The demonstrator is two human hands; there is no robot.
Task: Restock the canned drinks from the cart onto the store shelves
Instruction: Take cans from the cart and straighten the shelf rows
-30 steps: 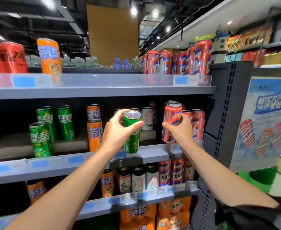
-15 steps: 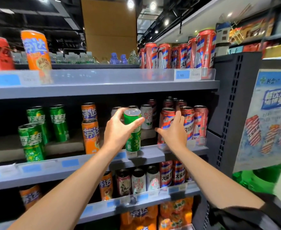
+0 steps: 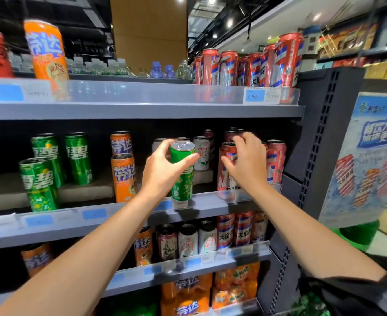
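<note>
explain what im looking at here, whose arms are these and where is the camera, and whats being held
There is no machine here: these are a person's two bare arms, seen from a wide-angle camera worn on the head, looking forward and down. That is why the arms reach in from the bottom of the picture and straight edges bend.

The person faces grey store shelves stocked with drink cans. The left hand holds a green can upright in front of the middle shelf, fingers wrapped around its upper part. The right hand reaches among the red cans at the right end of that shelf; whether it grips one is hard to tell. Further left on the same shelf stand orange cans and more green ones. A blue poster hangs on the shelf's end panel.
</note>
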